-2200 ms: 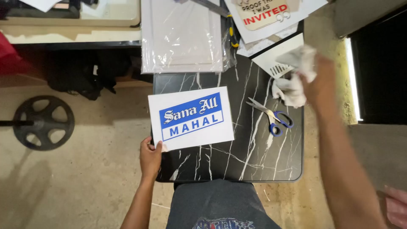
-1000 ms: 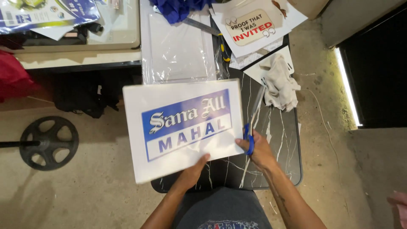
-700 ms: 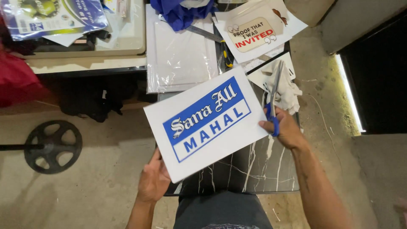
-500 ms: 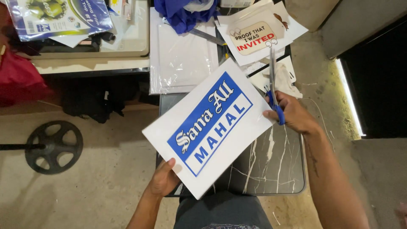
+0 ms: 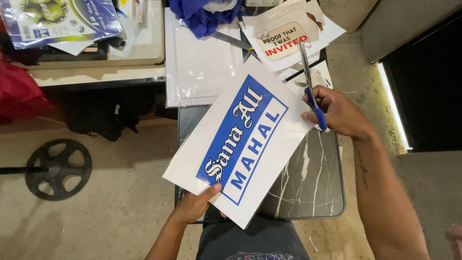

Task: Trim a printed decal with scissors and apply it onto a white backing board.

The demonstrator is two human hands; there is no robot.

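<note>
Head view, my entries in order.

Right hand (image 5: 339,113): I have it curled closed around the blue handles of a pair of scissors (image 5: 310,86), fingers through the loops. The blades are together, or very nearly so, and point up and away from me, toward the far end of the table. The hand sits just beside the upper right edge of the sheet; whether the blades touch the paper I cannot tell.

Left hand (image 5: 195,207): closed in a pinch on the near lower edge of the printed sheet (image 5: 243,144), thumb on top over the blue panel, fingers underneath and out of sight.

Printed sheet: white, with a blue panel of lettering, held tilted on a diagonal above the table, lower left corner near me, upper right corner reaching toward the scissors hand. It lies between the two hands.

Table (image 5: 308,183): dark marble-patterned top, partly covered by the sheet.

Far end of the table: a clear plastic sleeve of white sheets (image 5: 202,67), a blue cloth (image 5: 202,14) and a stack of printed cards (image 5: 288,33).

Floor, left: a black weight plate (image 5: 57,168) on bare concrete. Above it, a light shelf (image 5: 96,72) carrying a glossy paper pack (image 5: 57,19).
</note>
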